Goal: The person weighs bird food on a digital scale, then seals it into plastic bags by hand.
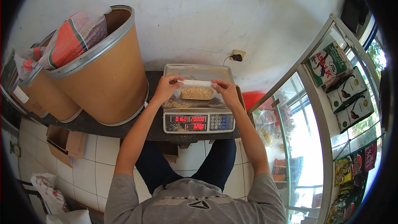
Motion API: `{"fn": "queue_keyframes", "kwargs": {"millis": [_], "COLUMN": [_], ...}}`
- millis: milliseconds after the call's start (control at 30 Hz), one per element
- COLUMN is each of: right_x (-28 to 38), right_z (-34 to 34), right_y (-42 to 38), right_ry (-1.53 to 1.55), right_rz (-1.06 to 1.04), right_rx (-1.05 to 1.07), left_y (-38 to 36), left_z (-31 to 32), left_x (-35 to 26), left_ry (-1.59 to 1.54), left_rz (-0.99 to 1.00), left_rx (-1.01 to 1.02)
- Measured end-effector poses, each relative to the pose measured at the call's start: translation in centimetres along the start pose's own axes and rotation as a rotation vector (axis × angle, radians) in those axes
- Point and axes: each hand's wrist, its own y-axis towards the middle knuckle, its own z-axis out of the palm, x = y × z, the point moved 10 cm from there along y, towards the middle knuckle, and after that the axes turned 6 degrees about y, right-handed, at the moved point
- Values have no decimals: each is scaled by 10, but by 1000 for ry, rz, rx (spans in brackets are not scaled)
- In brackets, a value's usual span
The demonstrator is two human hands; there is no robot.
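Observation:
A clear plastic bag of yellowish grain (196,93) lies on the metal pan (199,69) of a digital scale (199,123). The bag's open end, whitish and flattened, stretches between my two hands. My left hand (168,87) pinches its left corner with thumb and fingers. At the opposite corner my right hand (226,91) pinches it the same way. Red digits on the scale read 0.160, 20000 and 320.0. Some loose grain is scattered on the pan and over the scale's front panel.
Two large brown drums (110,70) stand left of the scale, with a red woven sack (70,43) in the nearer one. To the right is a glass display case (306,108) holding printed packets (329,64). A plug (236,57) sits in the wall behind. A cardboard box (66,141) lies on the floor.

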Motion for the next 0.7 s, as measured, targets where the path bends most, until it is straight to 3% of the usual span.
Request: {"fn": "queue_keyframes", "kwargs": {"millis": [233, 467, 667, 700], "right_x": [-6, -5, 1, 2], "right_z": [-2, -9, -6, -4], "right_y": [0, 1, -1, -1], "right_ry": [75, 6, 0, 17], "right_rz": [-6, -30, 20, 10], "right_rx": [-34, -51, -26, -11], "left_y": [-4, -5, -4, -3], "left_z": [6, 5, -1, -4], "left_x": [18, 23, 6, -3], "left_ry": [-267, -268, -117, 20], "left_rz": [-115, -137, -95, -31], "left_rx": [-2, -28, -20, -41]}}
